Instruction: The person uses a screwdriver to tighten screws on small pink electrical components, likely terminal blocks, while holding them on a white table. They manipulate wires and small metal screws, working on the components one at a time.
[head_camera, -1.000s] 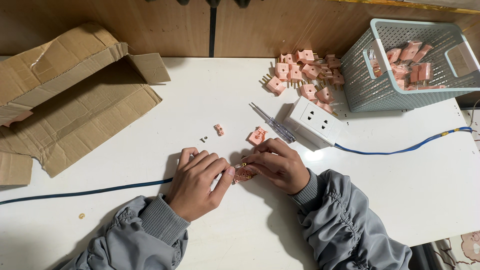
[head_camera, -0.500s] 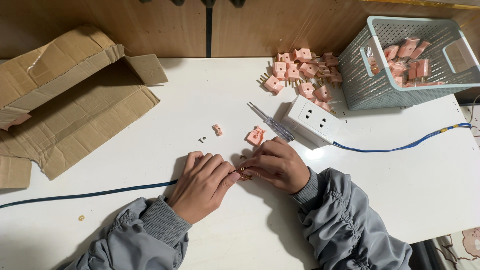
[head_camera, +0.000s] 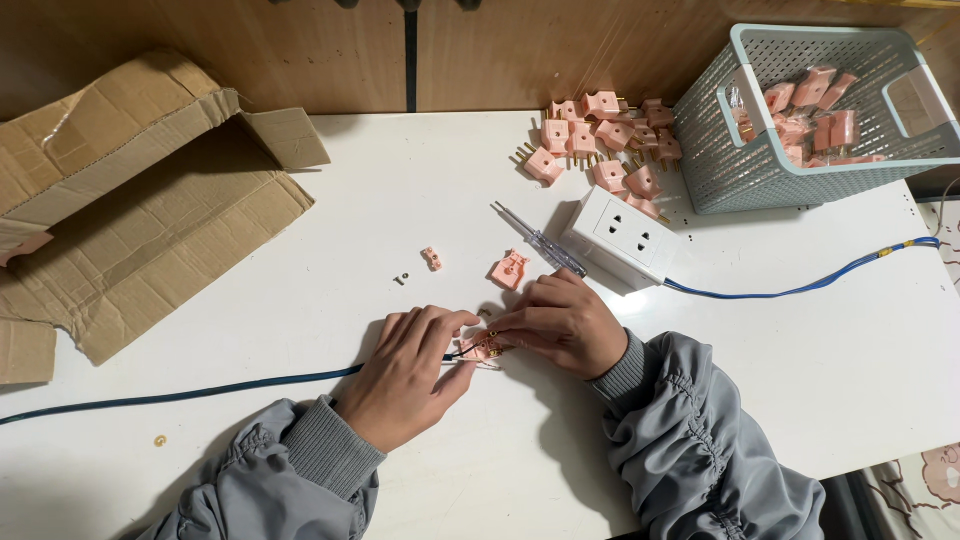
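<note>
Both hands meet at the near middle of the white table (head_camera: 800, 350). The left hand (head_camera: 405, 375) lies palm down with its fingers curled, its fingertips pinching the end of a dark blue cable (head_camera: 200, 392) that runs off to the left edge. The right hand (head_camera: 565, 325) is closed around a small pink plastic plug body (head_camera: 482, 347) with brass parts, held just above the tabletop between the two hands. Both arms wear grey padded sleeves with ribbed cuffs.

Just beyond the right hand lie a pink plug half (head_camera: 510, 269) and a slim screwdriver with a clear handle (head_camera: 540, 242), its tip pointing away to the left. Further left sit a smaller pink piece (head_camera: 432, 258) and a tiny dark screw (head_camera: 401, 279). A white rectangular socket block (head_camera: 620, 235) stands beside the screwdriver, and a bright blue cord (head_camera: 800, 290) leaves it toward the right edge.

At the far side, a heap of pink plugs with brass prongs (head_camera: 600, 140) rests against a pale blue-green perforated plastic basket (head_camera: 720, 170), which holds more pink plugs. On the left, a torn-open brown corrugated cardboard box (head_camera: 130, 220) lies flattened, flaps spread, with no label visible. A small brass ring-shaped bit (head_camera: 159, 440) sits near the left sleeve.
</note>
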